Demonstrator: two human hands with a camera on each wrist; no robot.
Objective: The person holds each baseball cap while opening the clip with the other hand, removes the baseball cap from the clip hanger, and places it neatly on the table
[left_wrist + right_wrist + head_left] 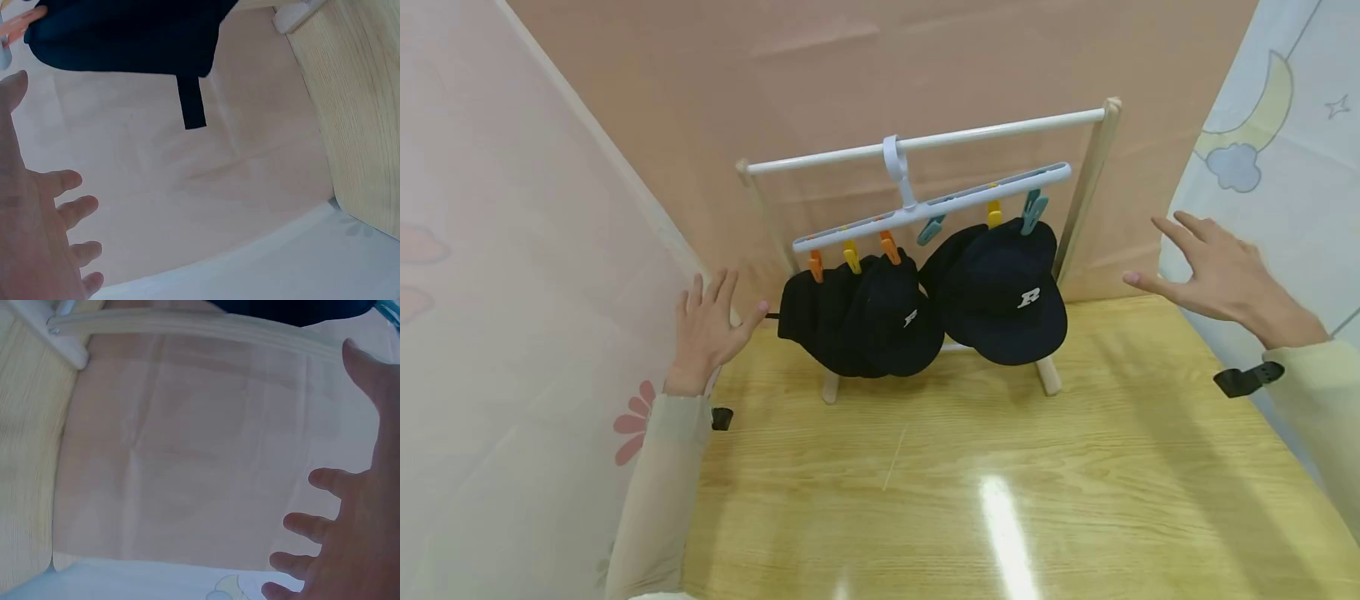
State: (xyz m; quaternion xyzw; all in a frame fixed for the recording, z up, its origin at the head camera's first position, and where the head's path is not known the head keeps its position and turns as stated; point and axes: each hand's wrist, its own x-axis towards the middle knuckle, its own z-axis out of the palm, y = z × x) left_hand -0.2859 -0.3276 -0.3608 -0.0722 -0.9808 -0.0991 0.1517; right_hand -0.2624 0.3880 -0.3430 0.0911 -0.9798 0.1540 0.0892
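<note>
Head view: dark caps (917,333) hang from a white hanger (925,210) above the tabletop (925,467), between the left hand (703,333) and right hand (1225,271). Both hands are spread wide; the left is just beside the caps, the right farther away.

Caps (1003,287) are showing matt cloth, the hanger (916,212) is showing smooth plastic, and the wood-grained table (940,467) is gleaming.

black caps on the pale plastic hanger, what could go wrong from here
The pale plastic hanger hangs from the white rod by one pale hook, so a knock might swing it. The black fabric caps hang from orange, yellow and teal clips and could slip if pulled. The left hand is near a flat black strap, which it might catch.
</note>
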